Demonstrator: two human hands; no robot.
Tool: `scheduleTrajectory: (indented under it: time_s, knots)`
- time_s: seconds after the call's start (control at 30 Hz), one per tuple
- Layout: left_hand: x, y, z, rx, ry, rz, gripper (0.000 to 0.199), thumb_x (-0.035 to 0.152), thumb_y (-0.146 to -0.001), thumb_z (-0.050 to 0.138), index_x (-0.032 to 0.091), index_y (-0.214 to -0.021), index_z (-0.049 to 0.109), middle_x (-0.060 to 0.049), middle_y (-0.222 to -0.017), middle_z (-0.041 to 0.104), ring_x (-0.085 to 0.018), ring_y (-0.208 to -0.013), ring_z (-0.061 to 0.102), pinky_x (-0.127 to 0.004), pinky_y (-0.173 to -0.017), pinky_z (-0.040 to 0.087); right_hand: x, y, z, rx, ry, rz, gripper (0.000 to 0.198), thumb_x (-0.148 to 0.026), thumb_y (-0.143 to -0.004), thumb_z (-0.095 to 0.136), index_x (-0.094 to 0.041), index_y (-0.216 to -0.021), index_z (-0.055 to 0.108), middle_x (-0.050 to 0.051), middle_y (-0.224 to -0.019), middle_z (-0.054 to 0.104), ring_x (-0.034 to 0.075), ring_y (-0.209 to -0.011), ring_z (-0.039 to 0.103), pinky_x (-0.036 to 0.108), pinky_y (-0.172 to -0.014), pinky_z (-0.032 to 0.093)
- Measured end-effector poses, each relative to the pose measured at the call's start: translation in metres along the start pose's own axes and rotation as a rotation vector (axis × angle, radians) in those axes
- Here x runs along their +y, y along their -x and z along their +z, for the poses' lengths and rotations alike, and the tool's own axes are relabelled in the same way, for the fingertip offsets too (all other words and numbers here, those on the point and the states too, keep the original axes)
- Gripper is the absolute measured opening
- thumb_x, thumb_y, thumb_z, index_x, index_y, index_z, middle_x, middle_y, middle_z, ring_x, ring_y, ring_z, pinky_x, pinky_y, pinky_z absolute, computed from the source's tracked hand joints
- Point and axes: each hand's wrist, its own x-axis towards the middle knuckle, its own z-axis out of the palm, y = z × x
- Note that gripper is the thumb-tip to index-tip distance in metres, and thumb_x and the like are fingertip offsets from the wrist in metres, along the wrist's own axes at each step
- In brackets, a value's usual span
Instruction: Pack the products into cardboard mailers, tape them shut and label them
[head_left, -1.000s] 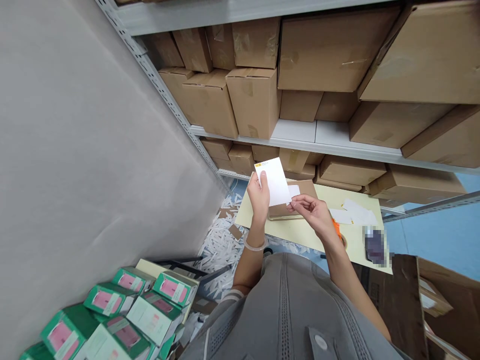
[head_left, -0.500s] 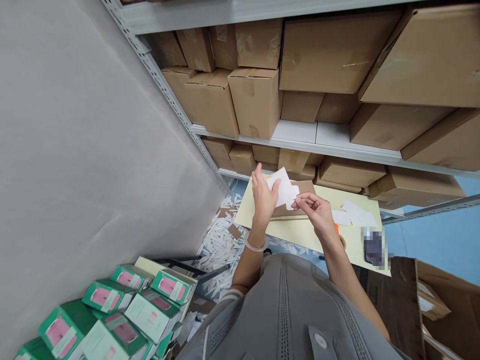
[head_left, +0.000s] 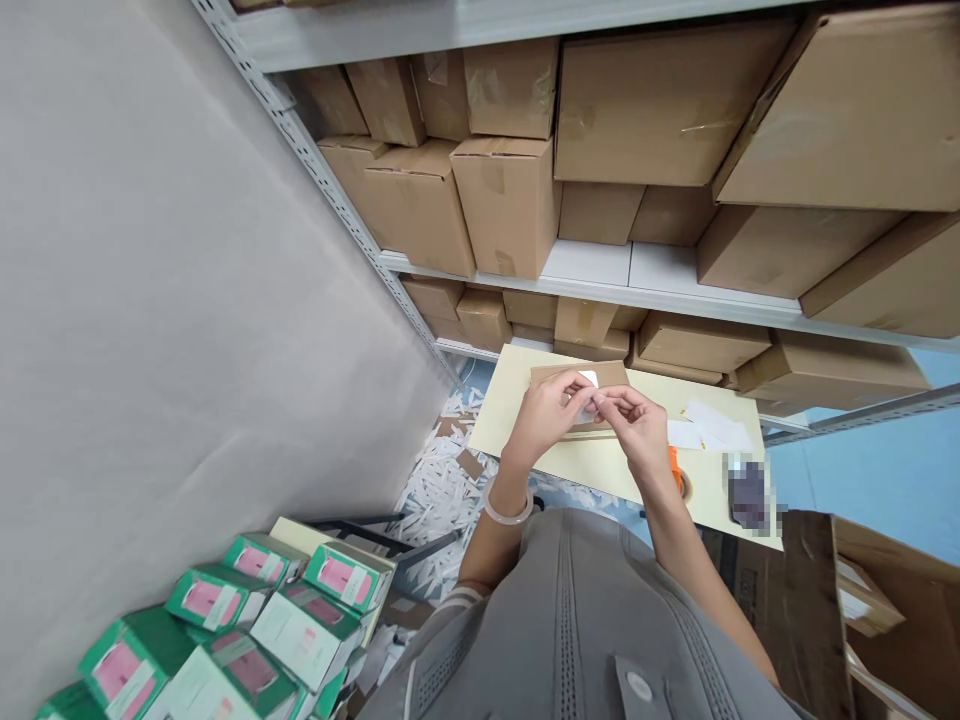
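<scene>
Over the pale yellow rectangular bench (head_left: 501,405), the left hand (head_left: 547,412) and right hand (head_left: 639,420) meet at the fingertips, both grips closed in a pinch on a small, thin white piece of paper (head_left: 589,378). That piece is held just above a shallow brown cardboard box (head_left: 612,373), its middle largely covered by the fingers, so I cannot tell exactly which edge each thumb has. With so little paper between the two pinches, an uneven pull could crease or tear it, and a loose thumb could let it slip. If it has a sticky face, which does not show, it might cling to a fingertip or fold on itself. A dropped piece could slide off the bench's near edge to the littered white paper strips (head_left: 442,490) on the floor, where it would be hard to pick out. Beside the right forearm sits an orange tape dispenser (head_left: 673,463); a low sweep of that arm might knock it or disturb the loose white rectangular sheets (head_left: 718,428) farther right.
</scene>
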Motion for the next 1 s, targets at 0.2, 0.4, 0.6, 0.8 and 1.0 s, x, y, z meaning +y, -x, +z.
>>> scheduleTrajectory:
  time_s: [0.2, 0.4, 0.6, 0.8, 1.0]
  knots:
    - [-0.008, 0.000, 0.002, 0.075, 0.201, -0.128, 0.020, 0.038, -0.090, 0.061, 0.020, -0.091, 0.070, -0.003, -0.085, 0.071, -0.015, -0.077, 0.065, -0.025, -0.073, 0.051, 0.004, 0.000, -0.002, 0.008, 0.004, 0.031, 0.021, -0.041, -0.081, 0.073, -0.021, -0.087, 0.070, 0.004, -0.076, 0.072, 0.016, -0.066, 0.062, 0.031, -0.067, 0.051]
    - [-0.028, -0.004, 0.001, 0.183, 0.405, -0.236, 0.026, 0.043, -0.088, 0.062, 0.017, -0.085, 0.064, -0.005, -0.084, 0.069, -0.015, -0.079, 0.066, -0.026, -0.075, 0.052, 0.003, 0.000, -0.004, 0.013, 0.005, 0.053, 0.021, -0.042, -0.080, 0.072, -0.021, -0.082, 0.068, 0.004, -0.074, 0.072, 0.017, -0.067, 0.063, 0.032, -0.067, 0.054]
    - [-0.043, -0.005, -0.004, 0.277, 0.535, -0.293, 0.031, 0.049, -0.084, 0.066, 0.018, -0.084, 0.061, -0.006, -0.085, 0.070, -0.016, -0.080, 0.068, -0.030, -0.079, 0.054, 0.009, -0.006, -0.013, 0.060, 0.033, 0.054, 0.019, -0.039, -0.079, 0.072, -0.021, -0.082, 0.068, 0.004, -0.072, 0.072, 0.018, -0.065, 0.064, 0.033, -0.066, 0.054]
    - [-0.053, -0.007, -0.005, 0.352, 0.529, -0.305, 0.035, 0.053, -0.085, 0.064, 0.018, -0.085, 0.059, -0.003, -0.081, 0.067, -0.014, -0.076, 0.065, -0.026, -0.074, 0.052, 0.015, -0.012, -0.027, 0.135, 0.061, 0.040, 0.016, -0.037, -0.076, 0.072, -0.021, -0.078, 0.068, 0.003, -0.069, 0.070, 0.018, -0.063, 0.063, 0.032, -0.064, 0.053]
    - [-0.060, -0.008, -0.009, 0.381, 0.510, -0.341, 0.033, 0.052, -0.088, 0.059, 0.019, -0.086, 0.056, 0.000, -0.074, 0.061, -0.012, -0.068, 0.059, -0.022, -0.065, 0.047, 0.019, -0.014, -0.050, 0.222, 0.075, 0.037, 0.015, -0.034, -0.072, 0.073, -0.020, -0.075, 0.069, 0.003, -0.068, 0.069, 0.017, -0.062, 0.061, 0.031, -0.061, 0.051]
